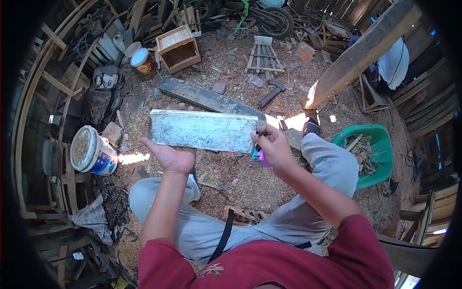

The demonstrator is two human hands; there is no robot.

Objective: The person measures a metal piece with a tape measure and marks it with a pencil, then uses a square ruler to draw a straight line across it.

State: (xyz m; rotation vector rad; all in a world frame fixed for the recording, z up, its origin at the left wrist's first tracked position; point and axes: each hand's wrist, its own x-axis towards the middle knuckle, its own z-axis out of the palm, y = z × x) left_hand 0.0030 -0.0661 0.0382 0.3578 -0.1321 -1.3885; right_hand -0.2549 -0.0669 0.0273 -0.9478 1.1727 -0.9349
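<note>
A whitish, worn rectangular wooden board (202, 130) is held up flat in front of me, above the wood-chip floor. My left hand (174, 158) supports it from below near its left end, thumb out to the side and fingertips showing past the far edge. At the board's right end my right hand (275, 150) is closed in a pinch around a small dark pen-like object (261, 133); its exact kind is hard to make out. Just below that hand, a pink and blue item (260, 158) shows partly, mostly hidden.
A long dark beam (207, 98) lies on the floor beyond the board. To the right stands a green tub (387, 154) of wood scraps; to the left, a white bucket (91, 150). A slanted wooden post (358, 55) rises at the right. A wooden box (178, 48) sits farther back.
</note>
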